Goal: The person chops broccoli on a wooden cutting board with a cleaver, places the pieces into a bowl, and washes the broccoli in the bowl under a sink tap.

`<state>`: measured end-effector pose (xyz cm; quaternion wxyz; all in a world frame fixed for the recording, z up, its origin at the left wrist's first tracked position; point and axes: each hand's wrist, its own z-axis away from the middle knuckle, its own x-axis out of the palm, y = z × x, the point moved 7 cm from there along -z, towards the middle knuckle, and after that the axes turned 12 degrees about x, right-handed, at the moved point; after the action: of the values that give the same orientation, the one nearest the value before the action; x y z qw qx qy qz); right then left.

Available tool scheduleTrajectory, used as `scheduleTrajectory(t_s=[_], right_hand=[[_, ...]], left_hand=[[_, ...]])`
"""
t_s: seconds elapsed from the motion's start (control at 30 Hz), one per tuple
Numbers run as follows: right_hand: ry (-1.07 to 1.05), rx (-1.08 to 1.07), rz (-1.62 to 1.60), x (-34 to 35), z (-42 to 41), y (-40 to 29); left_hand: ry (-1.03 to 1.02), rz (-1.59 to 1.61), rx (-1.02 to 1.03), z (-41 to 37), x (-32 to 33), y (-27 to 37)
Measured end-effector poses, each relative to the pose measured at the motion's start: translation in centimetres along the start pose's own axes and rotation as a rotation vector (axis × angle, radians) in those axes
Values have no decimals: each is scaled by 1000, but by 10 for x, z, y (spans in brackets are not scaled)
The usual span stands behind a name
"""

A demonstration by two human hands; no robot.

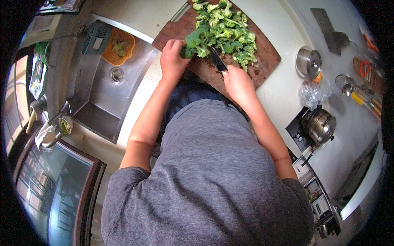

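Note:
A brown wooden cutting board [261, 61] lies on the counter before me, with cut broccoli florets [229, 26] heaped over its far part. My left hand [176, 58] grips a larger broccoli piece [198, 41] near the board's left edge. In my right hand [239, 81] is the handle of a kitchen knife [218, 60]. Its dark blade points away from me and to the left, with its tip among the broccoli close to the held piece. Whether the blade touches that piece is hard to tell.
To the left is a steel sink [104, 92] with an orange plastic basket [118, 47] holding scraps and a dark green basket [96, 37]. A lidded steel pot [308, 62], a clear plastic bag [312, 93] and another pot [320, 126] on a stove stand to the right.

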<state>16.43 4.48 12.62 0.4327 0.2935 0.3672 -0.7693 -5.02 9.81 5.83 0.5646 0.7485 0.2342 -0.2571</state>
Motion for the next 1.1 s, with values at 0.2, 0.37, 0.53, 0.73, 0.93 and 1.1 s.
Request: scheduleTrajectory(t_s=[0.2,0.37,0.53,0.73,0.93,1.1], right_hand=[[4,-18,-8,31,-12,13],[-29,-9,-58,46,-25,16],[-68,-106,-174,56,-48,30],[-233,-148,-100,27,-67,35],[-94,-205,-28,20,-70,41],[-52,-47,-147,37,-57,53]], left_hand=[[29,23,13,6,4,1],[42,78,-65,4,1,-5],[-1,179,-80,-1,7,-26],[-247,353,-87,-20,3,-46],[-508,673,-180,-28,3,-93],[-259,788,-225,-17,4,-71]])
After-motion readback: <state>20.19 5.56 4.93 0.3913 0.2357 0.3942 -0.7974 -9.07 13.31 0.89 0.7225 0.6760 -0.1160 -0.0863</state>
